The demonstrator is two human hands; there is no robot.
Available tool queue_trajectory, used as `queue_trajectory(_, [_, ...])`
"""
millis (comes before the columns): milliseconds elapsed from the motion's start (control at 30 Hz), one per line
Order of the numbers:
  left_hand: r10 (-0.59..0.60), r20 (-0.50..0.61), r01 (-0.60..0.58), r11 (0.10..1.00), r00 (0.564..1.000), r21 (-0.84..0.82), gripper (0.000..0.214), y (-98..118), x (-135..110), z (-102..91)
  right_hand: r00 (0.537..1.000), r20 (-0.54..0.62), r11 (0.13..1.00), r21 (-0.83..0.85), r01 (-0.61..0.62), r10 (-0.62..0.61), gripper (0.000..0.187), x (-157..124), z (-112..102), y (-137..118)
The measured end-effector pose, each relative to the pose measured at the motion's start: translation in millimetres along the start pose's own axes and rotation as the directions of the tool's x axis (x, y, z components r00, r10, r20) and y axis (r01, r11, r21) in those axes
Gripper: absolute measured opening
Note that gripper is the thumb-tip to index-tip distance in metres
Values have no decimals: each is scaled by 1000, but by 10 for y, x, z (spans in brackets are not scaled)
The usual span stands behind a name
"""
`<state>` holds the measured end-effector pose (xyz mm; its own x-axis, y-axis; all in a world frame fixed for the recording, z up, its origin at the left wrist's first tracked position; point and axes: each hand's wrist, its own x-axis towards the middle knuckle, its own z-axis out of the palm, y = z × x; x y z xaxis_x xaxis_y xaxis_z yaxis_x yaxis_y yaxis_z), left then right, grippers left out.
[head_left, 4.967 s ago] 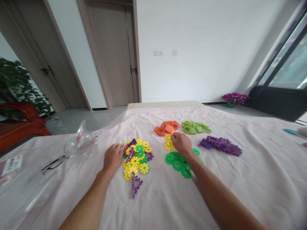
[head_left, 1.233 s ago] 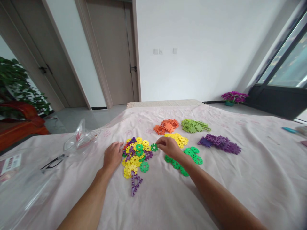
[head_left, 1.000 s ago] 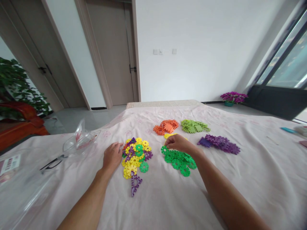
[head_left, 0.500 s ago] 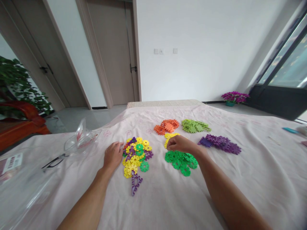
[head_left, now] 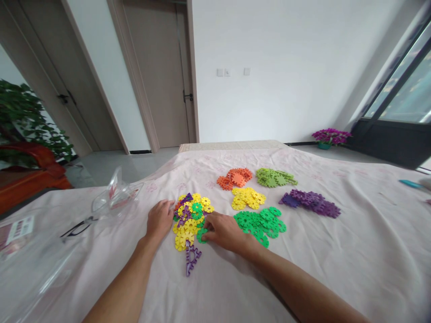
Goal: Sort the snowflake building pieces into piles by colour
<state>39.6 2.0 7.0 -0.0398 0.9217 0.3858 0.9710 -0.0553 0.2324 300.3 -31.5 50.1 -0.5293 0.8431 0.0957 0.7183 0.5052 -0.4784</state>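
Note:
A mixed pile of plastic interlocking pieces [head_left: 189,225] lies on the cloth, mostly yellow and green notched discs with purple pieces among them. My left hand [head_left: 160,220] rests at the pile's left edge, its fingers loosely stretched and holding nothing that I can see. On the right side of the pile, my right hand [head_left: 222,229] has thumb and fingers bent round a green notched disc [head_left: 200,235], which is partly covered. A purple triangular piece [head_left: 192,259] points out from the pile's near end.
Sorted heaps lie to the right: orange pieces [head_left: 237,178], light green pieces [head_left: 275,177], yellow discs [head_left: 247,198], green discs [head_left: 261,223] and purple pieces [head_left: 311,202]. Left are eyeglasses [head_left: 79,227] and clear plastic packaging [head_left: 116,197]. A pink patterned cloth [head_left: 336,269] covers the surface.
My right hand has moved left and nearer, from above the yellow heap to the mixed pile's right side. The green heap reaches further right. My left hand stays in place.

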Motion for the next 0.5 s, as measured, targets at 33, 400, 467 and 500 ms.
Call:
queue_trajectory(33, [-3, 3, 3, 1000, 1000, 2, 34, 1, 1, -1, 1000, 4, 1000, 23, -4, 4, 29, 0, 16, 2])
queue_trajectory(400, [-13, -5, 13, 1000, 1000, -7, 33, -48, 2, 68, 996, 45, 976, 209, 62, -73, 13, 0, -107, 48])
queue_trajectory(467, [-6, -2, 6, 1000, 1000, -1, 34, -52, 7, 68, 997, 54, 974, 224, 40, -54, 6, 12, -247, 102])
queue_trajectory(500, [-3, -2, 3, 1000, 1000, 3, 34, -52, 9, 65, 997, 64, 975, 224, 16, -31, 5, 19, -324, 145])
